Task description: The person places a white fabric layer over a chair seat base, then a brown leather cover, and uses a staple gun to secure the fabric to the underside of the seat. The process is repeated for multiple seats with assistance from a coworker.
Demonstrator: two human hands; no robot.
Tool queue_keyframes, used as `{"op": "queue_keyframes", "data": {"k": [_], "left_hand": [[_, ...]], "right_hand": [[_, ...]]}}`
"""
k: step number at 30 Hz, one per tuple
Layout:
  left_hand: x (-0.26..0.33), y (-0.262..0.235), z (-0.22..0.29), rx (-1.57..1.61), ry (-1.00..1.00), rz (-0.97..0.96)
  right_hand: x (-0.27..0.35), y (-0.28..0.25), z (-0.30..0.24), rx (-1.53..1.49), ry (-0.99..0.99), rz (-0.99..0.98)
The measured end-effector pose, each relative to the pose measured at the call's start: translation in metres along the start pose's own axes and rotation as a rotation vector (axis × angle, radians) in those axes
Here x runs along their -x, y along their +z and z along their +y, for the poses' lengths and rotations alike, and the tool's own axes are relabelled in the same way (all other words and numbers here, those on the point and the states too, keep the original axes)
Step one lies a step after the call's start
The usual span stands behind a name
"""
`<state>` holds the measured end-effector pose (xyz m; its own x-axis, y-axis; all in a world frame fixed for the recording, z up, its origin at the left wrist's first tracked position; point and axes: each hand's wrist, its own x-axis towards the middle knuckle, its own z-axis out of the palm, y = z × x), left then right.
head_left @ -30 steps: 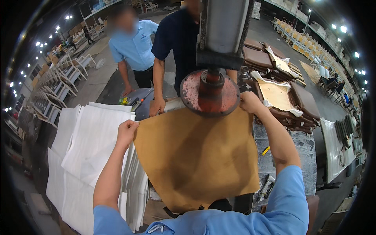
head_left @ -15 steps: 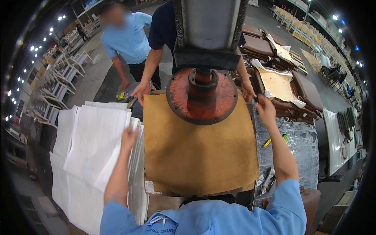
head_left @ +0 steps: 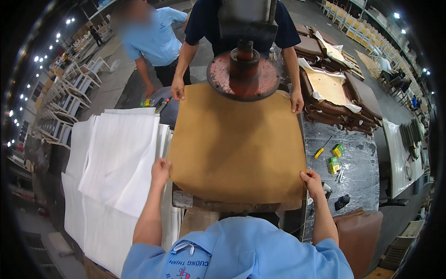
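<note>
if the two sides are pulled unevenly, the tan sheet (head_left: 237,153) could skew or ruck, since four hands share its edges: the wearer's at the near sides, and the co-worker's left hand (head_left: 297,101) and right hand (head_left: 178,88) at the far corners. the red round plate (head_left: 218,74) seems to hang over the sheet's far part; were it to drop, it could trap fingers that strayed beneath it, the co-worker's being the nearer. the left edge might also snag on the white sheets (head_left: 118,158) stacked just beside it.

the tan sheet lies roughly flat on a brown stack (head_left: 223,205), in front of the wearer and left of the film-covered worktop (head_left: 355,186). the left grip (head_left: 161,171) looks closed on its left edge, knuckles outward, though the fingertips are partly hidden. the right grip (head_left: 313,182) pinches the near right edge, thumb uppermost. both forearms reach forward from the blue sleeves, well apart, one either side of the sheet, with elbows low and near the body.
</note>
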<state>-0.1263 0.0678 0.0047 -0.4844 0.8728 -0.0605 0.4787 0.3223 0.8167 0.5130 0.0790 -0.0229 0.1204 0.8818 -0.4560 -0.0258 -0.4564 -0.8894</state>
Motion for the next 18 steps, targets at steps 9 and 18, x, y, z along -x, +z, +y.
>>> {"op": "queue_keyframes", "data": {"k": [9,18], "left_hand": [[0.022,0.014,-0.004,0.257,-0.364,-0.281],[0.057,0.040,-0.038,0.251,-0.122,0.128]], "right_hand": [[0.016,0.022,0.016,0.132,-0.124,0.271],[-0.007,0.023,0.022,0.522,-0.451,0.395]]}}
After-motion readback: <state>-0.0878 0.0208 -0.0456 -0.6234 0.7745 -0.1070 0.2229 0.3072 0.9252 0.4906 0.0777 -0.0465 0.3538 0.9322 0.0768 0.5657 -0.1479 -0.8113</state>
